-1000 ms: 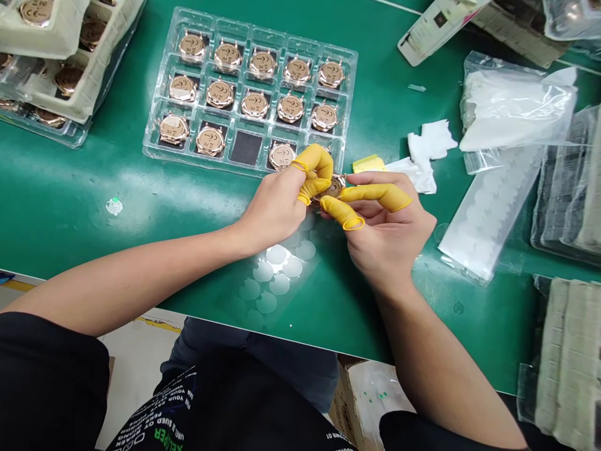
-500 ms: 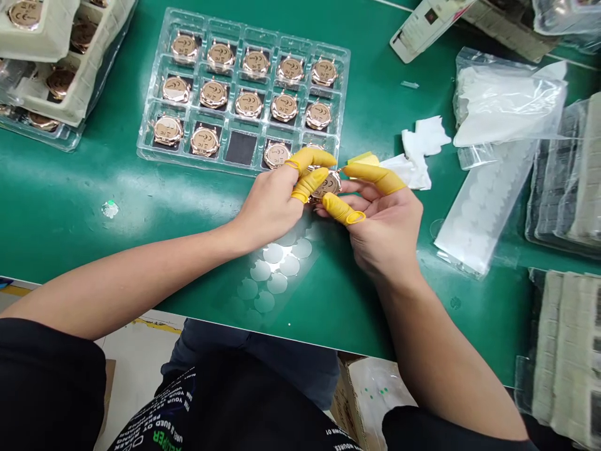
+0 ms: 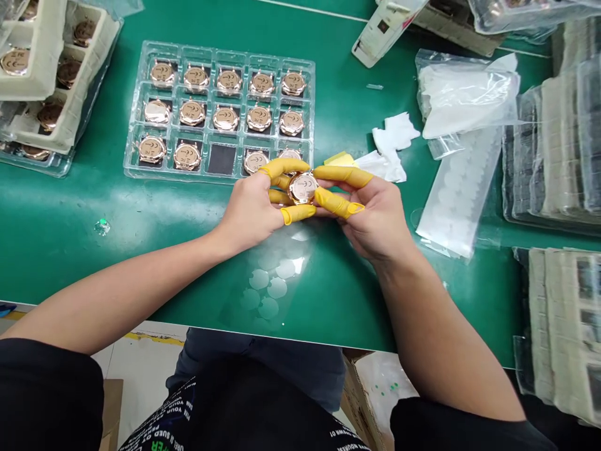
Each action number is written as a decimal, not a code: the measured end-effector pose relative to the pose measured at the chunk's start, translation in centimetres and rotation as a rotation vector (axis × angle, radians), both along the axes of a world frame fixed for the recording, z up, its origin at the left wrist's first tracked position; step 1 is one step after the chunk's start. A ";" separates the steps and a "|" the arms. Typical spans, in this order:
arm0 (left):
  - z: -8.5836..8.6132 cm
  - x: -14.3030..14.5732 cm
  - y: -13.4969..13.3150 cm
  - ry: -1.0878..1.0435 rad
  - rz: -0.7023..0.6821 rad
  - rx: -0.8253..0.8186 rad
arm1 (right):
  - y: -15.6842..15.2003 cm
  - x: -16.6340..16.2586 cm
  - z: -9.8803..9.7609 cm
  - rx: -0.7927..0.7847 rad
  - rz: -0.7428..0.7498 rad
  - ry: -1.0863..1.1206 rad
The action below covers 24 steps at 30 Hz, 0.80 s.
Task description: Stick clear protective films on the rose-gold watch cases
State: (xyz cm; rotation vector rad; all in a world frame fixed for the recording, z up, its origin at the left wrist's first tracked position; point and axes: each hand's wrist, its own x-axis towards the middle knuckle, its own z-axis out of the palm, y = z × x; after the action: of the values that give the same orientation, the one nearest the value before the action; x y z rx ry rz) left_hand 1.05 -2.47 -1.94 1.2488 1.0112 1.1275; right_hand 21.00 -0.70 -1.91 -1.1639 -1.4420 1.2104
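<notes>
A round rose-gold watch case [image 3: 303, 188] is located just above the centre of the frame, held above the green surface [image 3: 94, 263] between both hands. Its engraved flat face points up toward the camera. The round outline gives no long axis, and the fingers cover most of the lugs, so the lug-to-lug line cannot be determined.

The left hand [image 3: 253, 210] and right hand [image 3: 370, 213] are brought together, with the fingers closed toward the case in a pinch at its rim from opposite sides. Yellow finger cots [image 3: 286, 166] cover the fingertips in contact with the case.

A clear plastic blister tray [image 3: 218, 50] lies just above the hands, with matching cases in three rows of five compartments. The third compartment of the bottom row shows a dark pad. A clear sheet of round film discs [image 3: 267, 282] lies below the hands. A yellow note pad [image 3: 340, 160] and white wipes [image 3: 394, 131] lie to the right, near a plastic bag [image 3: 464, 94]. Stacked white trays [image 3: 47, 81] holding more cases occupy the upper left of the frame.
</notes>
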 end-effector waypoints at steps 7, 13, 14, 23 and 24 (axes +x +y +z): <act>0.0 0.0 0.0 0.017 0.011 0.023 | 5.3 4.4 -2.5 0.568 -0.297 -0.698; 0.4 0.0 0.0 0.035 -0.018 -0.048 | 7.1 6.3 -3.2 0.661 -0.152 -0.860; 0.4 -0.1 0.0 0.034 -0.020 -0.051 | 6.7 6.3 -2.7 0.710 -0.170 -0.852; 0.8 0.2 -0.2 0.017 -0.024 -0.109 | 2.2 1.5 1.9 0.946 -0.016 -0.501; 0.8 0.2 -0.2 0.012 -0.025 -0.121 | 2.1 1.1 1.8 0.933 0.026 -0.491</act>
State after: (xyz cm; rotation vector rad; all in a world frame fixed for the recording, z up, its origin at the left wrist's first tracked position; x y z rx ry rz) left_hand 1.21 -2.65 -1.13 1.1695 1.0548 1.0253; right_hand 22.11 1.41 -0.10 -0.7760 -2.0529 0.1445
